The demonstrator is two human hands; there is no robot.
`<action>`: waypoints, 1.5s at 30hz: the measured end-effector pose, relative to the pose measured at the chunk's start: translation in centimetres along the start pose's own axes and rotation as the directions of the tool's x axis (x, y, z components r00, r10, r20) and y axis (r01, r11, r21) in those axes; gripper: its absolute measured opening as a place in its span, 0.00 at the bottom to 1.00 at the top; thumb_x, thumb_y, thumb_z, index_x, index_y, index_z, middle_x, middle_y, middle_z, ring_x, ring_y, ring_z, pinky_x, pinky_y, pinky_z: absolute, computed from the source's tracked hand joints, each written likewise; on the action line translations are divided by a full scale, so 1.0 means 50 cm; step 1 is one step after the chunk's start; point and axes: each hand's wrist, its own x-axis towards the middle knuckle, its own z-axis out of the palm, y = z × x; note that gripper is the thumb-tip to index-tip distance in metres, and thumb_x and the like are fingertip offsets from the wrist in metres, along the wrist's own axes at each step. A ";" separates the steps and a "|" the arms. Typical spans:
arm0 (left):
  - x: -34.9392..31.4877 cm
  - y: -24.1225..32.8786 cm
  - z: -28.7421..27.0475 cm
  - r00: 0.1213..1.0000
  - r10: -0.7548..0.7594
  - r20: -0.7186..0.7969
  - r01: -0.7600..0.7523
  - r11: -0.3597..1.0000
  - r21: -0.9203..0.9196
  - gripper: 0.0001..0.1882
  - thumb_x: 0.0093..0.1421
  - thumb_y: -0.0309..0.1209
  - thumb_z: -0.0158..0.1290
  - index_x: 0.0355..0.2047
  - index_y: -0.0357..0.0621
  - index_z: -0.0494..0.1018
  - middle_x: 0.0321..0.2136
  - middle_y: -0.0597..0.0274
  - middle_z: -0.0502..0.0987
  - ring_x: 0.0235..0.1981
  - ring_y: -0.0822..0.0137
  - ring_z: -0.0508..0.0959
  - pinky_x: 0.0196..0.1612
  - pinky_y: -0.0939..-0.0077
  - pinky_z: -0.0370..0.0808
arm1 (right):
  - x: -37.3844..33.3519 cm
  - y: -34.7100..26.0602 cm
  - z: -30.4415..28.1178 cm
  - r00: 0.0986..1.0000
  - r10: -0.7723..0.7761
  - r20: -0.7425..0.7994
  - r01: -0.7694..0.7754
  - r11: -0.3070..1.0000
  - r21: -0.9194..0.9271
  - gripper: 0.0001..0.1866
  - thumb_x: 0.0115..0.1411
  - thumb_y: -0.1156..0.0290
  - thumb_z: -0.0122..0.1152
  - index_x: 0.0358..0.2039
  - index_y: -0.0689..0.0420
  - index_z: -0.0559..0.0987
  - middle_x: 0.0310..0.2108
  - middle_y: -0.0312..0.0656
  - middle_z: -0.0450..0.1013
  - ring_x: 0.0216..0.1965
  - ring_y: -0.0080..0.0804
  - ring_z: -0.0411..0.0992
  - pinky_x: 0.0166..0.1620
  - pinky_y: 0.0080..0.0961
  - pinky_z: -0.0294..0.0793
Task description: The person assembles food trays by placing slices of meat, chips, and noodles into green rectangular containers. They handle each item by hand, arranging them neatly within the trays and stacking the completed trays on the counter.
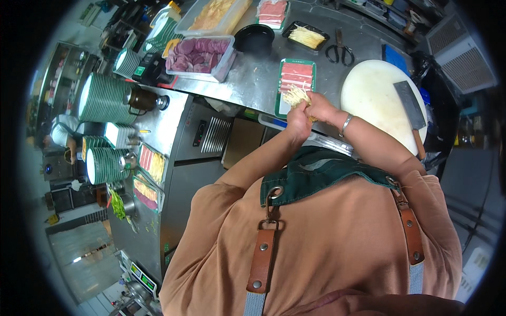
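Note:
Both hands grip a pale bunch of enoki mushrooms [296, 95], held over the lower part of a green-rimmed tray [278, 87]. My left hand [299, 122] is closed round the bunch from the near side. My right hand [322, 109], with a bracelet at its wrist, closes on it from the right. Pink-and-white meat slices [296, 72] lie in rows on the tray's far part. Beyond it, a black tray [324, 43] holds more enoki [307, 37], with black-handled scissors [340, 51] just right of it.
At right, a cleaver [409, 105] rests on a round white cutting board [366, 100]. Left are a tub of purple slices [196, 59], a black bowl [254, 39] and a tub of yellowish slices [211, 15]. Plate stacks [103, 100] line the side counter; a person [64, 130] stands beyond.

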 end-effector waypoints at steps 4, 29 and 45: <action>0.015 0.028 -0.075 0.997 0.033 0.073 -0.028 0.997 -0.076 0.20 0.63 0.26 0.48 0.55 0.46 0.62 0.48 0.59 0.71 0.50 0.62 0.71 0.55 0.64 0.66 | 0.033 -0.006 -0.003 0.999 -0.053 0.011 0.053 0.998 -0.018 0.28 0.44 0.75 0.64 0.48 0.67 0.71 0.36 0.49 0.76 0.39 0.35 0.75 0.43 0.28 0.72; 0.043 0.140 -0.142 0.627 0.169 0.761 -0.567 -0.570 0.594 0.27 0.59 0.32 0.51 0.59 0.40 0.62 0.64 0.53 0.58 0.66 0.50 0.54 0.66 0.57 0.53 | 0.024 0.089 -0.043 0.948 -0.282 -0.145 0.259 0.953 -0.159 0.11 0.55 0.76 0.59 0.40 0.60 0.78 0.42 0.44 0.72 0.36 0.40 0.75 0.41 0.28 0.75; 0.094 0.150 -0.085 0.582 0.007 0.813 -0.540 -0.745 0.393 0.24 0.63 0.33 0.45 0.58 0.39 0.64 0.61 0.51 0.62 0.63 0.50 0.60 0.65 0.56 0.56 | 0.005 0.112 0.000 0.894 -0.366 -0.256 0.281 0.907 -0.314 0.11 0.54 0.75 0.59 0.39 0.60 0.79 0.43 0.44 0.73 0.46 0.45 0.68 0.52 0.34 0.68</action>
